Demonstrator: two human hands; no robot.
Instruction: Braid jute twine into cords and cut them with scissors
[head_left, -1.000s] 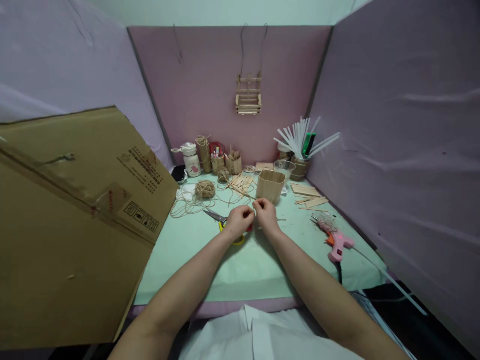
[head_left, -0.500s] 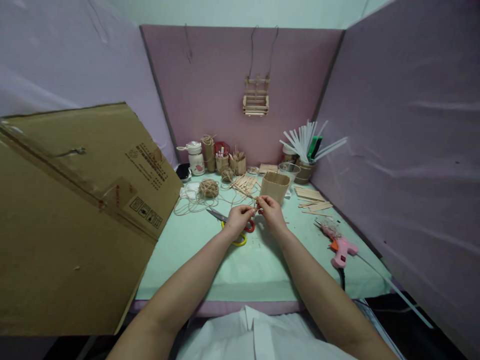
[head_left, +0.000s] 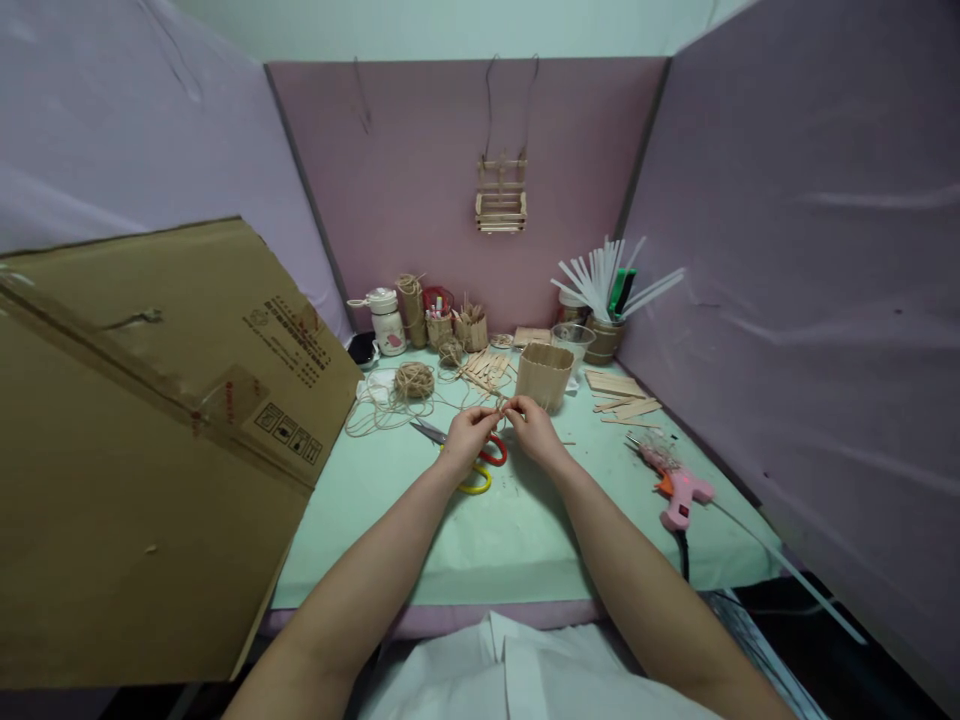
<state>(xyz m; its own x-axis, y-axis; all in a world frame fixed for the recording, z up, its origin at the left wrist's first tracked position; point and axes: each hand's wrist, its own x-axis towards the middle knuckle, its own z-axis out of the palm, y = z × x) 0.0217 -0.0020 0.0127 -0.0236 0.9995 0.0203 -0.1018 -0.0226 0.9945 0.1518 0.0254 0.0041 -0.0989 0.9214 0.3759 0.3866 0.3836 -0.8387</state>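
Note:
My left hand (head_left: 471, 437) and my right hand (head_left: 534, 428) meet over the middle of the table, fingertips almost touching. Both pinch a thin piece of twine (head_left: 500, 404); its exact shape between the fingers is too small to make out. Under my left hand lie scissors (head_left: 474, 482) with red and yellow handles, their blades pointing to the far left. Just beyond my right hand stands a cup-like holder made of wooden craft sticks (head_left: 544, 377). A ball of twine (head_left: 414, 381) with loose strands rests to the far left of my hands.
A pink hot glue gun (head_left: 681, 492) lies at the right, its cord over the table edge. Loose craft sticks (head_left: 626, 398) are behind it. A large cardboard sheet (head_left: 172, 450) leans at the left. A clear plastic cup (head_left: 574, 340) and a white bottle (head_left: 388, 325) stand at the back.
Both hands have shifted slightly left and drawn closer together at the fingertips, still pinching the twine. The camera view has moved a little; the other things have stayed put.

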